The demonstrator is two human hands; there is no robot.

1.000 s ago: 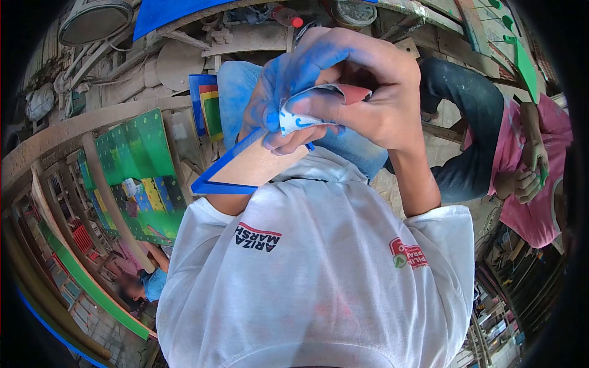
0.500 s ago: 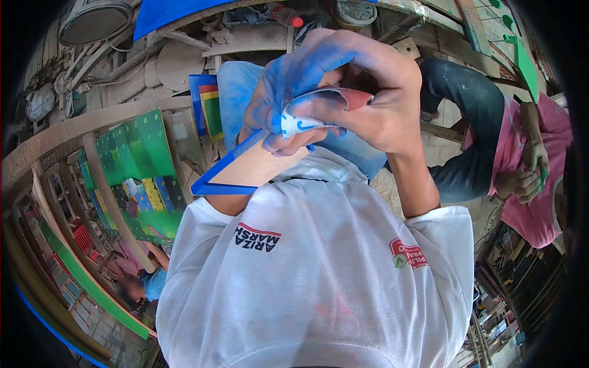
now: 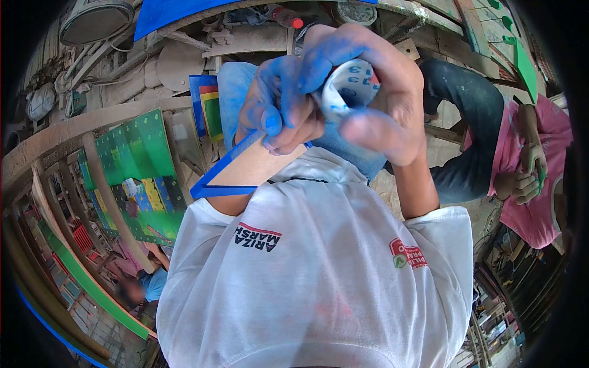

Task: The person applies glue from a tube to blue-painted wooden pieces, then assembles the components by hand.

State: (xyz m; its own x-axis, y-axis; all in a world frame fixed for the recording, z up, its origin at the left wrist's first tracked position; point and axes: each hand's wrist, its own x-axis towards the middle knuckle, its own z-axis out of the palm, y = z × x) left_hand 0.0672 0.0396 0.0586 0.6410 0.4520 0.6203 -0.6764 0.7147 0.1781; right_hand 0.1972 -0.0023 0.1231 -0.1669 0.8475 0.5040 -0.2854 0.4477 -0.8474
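Note:
My left hand (image 3: 273, 104), its fingers smeared with blue, grips a pale wooden piece with blue edges (image 3: 248, 167) that slants down to the left. Close beside it, my right hand (image 3: 389, 92), also blue-stained, is wrapped round a curled sheet (image 3: 361, 83). The sheet is rolled into a loose tube, its white side with blue print showing and the tube's opening facing the camera. The fingertips of both hands come close together at the tube's left side; whether they touch is unclear.
Another person in pink (image 3: 537, 178) sits at the right with hands together. Green painted panels (image 3: 135, 147) stand on a wooden frame at the left. A blue board (image 3: 172, 13) and a red-capped bottle (image 3: 287, 17) are at the top. A further person (image 3: 153, 283) is at lower left.
The curled sheet has moved right, off the wooden piece, and its roll has turned to face the camera. My right thumb has shifted downward. The wooden piece has hardly moved.

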